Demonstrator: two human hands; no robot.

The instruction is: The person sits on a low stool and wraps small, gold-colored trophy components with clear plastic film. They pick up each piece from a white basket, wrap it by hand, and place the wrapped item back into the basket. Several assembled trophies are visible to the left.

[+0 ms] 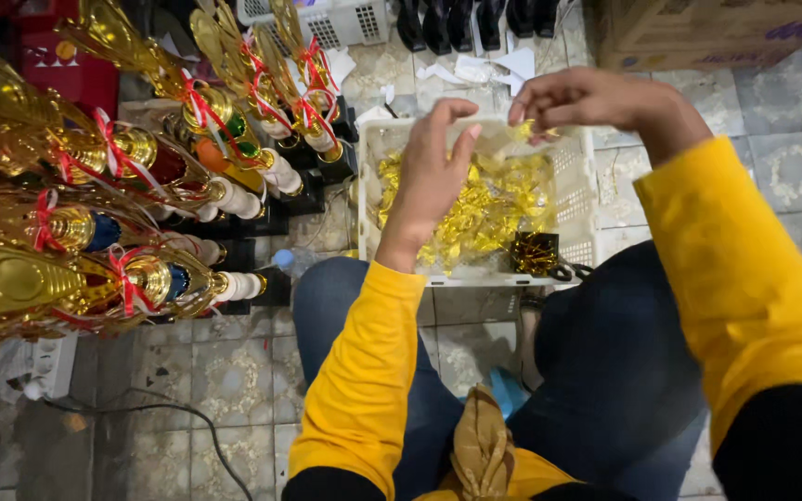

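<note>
Held up between left hand [431, 172] and right hand [587, 100], both pinched narrow on 1 clear plastic bag [498, 139] stretched left-to-right, directly above white basket [575, 176] of gold foil pieces [489, 209] on tiled floor [234, 380].

One head-worn camera looks steeply down from close above, past the lap to the tiled floor [234, 380] just ahead.

Sleeves: your long yellow sleeves [364, 371] run to the wrists, black showing at the upper arms.
Trousers: you wear dark blue jeans [605, 371].
Hands: your left hand [433, 172] and right hand [587, 97] are bare.
</note>
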